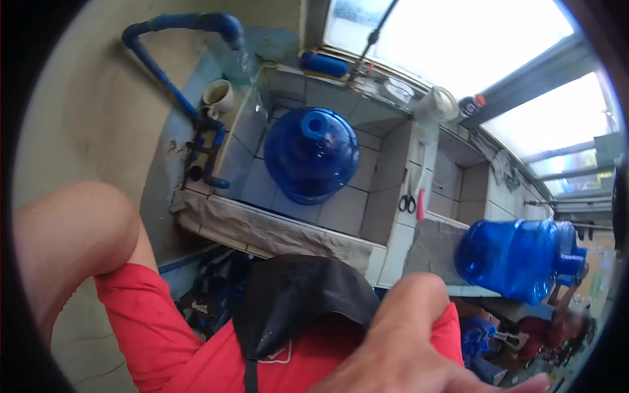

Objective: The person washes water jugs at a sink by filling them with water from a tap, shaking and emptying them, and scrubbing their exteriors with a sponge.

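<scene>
At the bottom edge my right hand (406, 368) is close to the camera and blurred, in front of a red shirt and a black apron (298, 298). Its fingers look spread, partly cut off by the frame, and nothing shows in them. The left arm is bent at the left edge; my left hand is out of view. A blue water jug (311, 157) stands upright in the tiled basin (377, 219), touched by neither hand. Another blue jug (514, 259) lies on its side at the right, on a grey cloth (438, 249).
Water runs from a blue pipe (173, 23) at the upper left. Below it is a mug (218, 96). Scissors (407, 202) and a pink-handled tool (420, 204) lie on the divider. Another person (547, 331) is at the lower right.
</scene>
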### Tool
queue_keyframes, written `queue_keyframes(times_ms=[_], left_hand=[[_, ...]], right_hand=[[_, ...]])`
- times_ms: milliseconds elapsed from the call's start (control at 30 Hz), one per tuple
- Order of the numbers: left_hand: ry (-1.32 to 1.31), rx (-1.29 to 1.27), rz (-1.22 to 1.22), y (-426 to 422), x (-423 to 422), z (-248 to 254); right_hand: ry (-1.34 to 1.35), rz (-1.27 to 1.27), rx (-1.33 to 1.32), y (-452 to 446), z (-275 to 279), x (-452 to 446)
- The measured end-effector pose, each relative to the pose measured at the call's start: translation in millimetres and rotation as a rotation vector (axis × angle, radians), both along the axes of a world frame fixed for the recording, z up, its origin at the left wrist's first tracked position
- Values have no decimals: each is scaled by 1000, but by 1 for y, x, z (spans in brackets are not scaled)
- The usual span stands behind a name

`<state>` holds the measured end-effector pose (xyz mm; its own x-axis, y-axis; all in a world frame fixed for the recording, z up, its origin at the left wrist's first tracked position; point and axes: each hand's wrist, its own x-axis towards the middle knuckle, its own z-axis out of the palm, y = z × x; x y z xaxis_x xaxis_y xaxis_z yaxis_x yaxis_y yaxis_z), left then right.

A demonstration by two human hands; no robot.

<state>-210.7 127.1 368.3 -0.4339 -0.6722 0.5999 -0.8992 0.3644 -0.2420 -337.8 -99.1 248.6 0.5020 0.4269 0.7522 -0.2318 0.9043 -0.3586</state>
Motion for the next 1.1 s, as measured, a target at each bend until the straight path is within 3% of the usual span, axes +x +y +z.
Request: queue_keyframes(times_ms=[300, 400, 500, 567, 600, 667, 700, 733, 833, 900, 933, 967, 1000, 1100], left_hand=[[-27, -64, -8, -8, 0, 4], [4, -84, -1, -8, -1, 8], [60, -163, 33, -1, -11, 16], [156, -274, 63, 5, -18, 17], [196, -357, 81, 9, -26, 12], [68, -626, 87, 18, -47, -16], [-51, -784, 83, 21, -53, -28], [-49, -765, 65, 19, -57, -38], [420, -721, -185, -14, -77, -73], [717, -701, -364, -44, -93, -94], [743, -772, -489, -59, -99, -102], [748, -789, -518, -66, -105, -104], [812, -845, -530, -69, -113, -106], [910, -984, -734, -84, -119, -112]], right_hand=[[-26, 136, -247, -26, -23, -4], [-100, -490, -433, -47, -66, -21], [51, -1031, -1059, -84, -56, -43], [-23, -1367, -1482, -107, -41, -59], [68, -1709, -1473, -112, -40, -70], [63, -2096, -1298, -136, -31, -93], [-16, -2031, -1217, -175, -30, -117], [39, -2008, -1159, -192, -16, -139], [-49, -2164, -965, -192, -7, -160], [-57, -2106, -1048, -198, -20, -163], [-46, -2028, -1096, -199, -33, -162], [168, -2026, -972, -186, -45, -153], [227, -2029, -1035, -174, -52, -142], [260, -1922, -1179, -155, -71, -124]])
